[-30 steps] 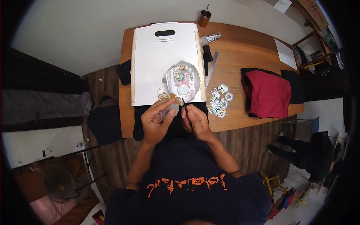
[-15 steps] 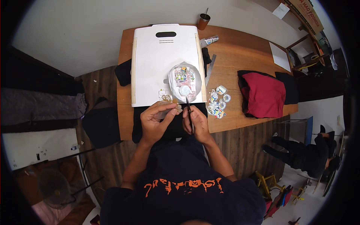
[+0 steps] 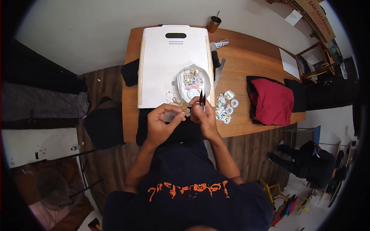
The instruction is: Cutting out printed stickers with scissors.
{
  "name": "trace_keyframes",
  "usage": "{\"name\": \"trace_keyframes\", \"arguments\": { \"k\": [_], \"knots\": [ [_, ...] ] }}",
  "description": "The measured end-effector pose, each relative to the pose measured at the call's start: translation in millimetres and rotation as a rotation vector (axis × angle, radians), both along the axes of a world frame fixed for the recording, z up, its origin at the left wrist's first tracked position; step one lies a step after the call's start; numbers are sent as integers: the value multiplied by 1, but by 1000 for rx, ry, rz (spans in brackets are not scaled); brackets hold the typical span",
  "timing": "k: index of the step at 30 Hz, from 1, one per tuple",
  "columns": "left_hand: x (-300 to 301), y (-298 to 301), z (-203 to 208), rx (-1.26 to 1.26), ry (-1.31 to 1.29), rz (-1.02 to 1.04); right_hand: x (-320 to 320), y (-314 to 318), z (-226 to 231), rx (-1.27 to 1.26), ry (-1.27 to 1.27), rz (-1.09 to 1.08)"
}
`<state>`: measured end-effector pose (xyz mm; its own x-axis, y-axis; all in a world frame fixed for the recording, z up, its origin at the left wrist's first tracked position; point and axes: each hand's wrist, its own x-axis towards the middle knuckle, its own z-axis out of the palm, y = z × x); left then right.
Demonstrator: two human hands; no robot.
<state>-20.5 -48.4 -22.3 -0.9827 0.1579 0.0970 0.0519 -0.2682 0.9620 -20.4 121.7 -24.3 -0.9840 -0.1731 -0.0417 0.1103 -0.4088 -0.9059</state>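
My left hand (image 3: 162,124) pinches a translucent plastic piece (image 3: 169,115) with yellowish-gold cut shapes at its edge, just off the near edge of the white board (image 3: 158,65). My right hand (image 3: 205,119) grips scissors (image 3: 202,99), whose dark blades point away from me with their tips slightly apart. They are beside the plastic piece and do not visibly touch it. Beyond my hands, a white round container (image 3: 179,82) on the board holds printed colourful pieces. A sheet with small printed shapes (image 3: 170,95) lies to its left.
Right of the board, colourful cut-out stickers (image 3: 224,111) lie on the wooden table (image 3: 243,57), near a metal ruler (image 3: 220,73). Farther off are a brown cup (image 3: 214,25) and folded red cloth (image 3: 271,100). Another person (image 3: 312,159) is at the far right.
My right hand has moved slightly up and right, and the scissor blades have parted. My left hand still holds the plastic piece. The view has shifted a little.
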Motion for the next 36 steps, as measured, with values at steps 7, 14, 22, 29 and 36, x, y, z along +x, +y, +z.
{"name": "trace_keyframes", "arguments": {
  "k": [7, 14, 22, 29, 36],
  "knots": [
    [5, 0, -5, -51, -26, -89, -5, 0, -1, 263, -7, -71],
    [-1, 9, -5, -5, 30, 163, -6, -2, -3, 179, -55, -131],
    [-3, 9, -8, -54, 70, 95, -5, -8, -6, 68, -101, -208],
    [-2, 11, -6, -59, 70, 96, -5, -7, 0, 152, -75, -191],
    [-7, 7, -3, -119, 137, 61, -8, -7, -1, 146, -55, -186]
  ]
}}
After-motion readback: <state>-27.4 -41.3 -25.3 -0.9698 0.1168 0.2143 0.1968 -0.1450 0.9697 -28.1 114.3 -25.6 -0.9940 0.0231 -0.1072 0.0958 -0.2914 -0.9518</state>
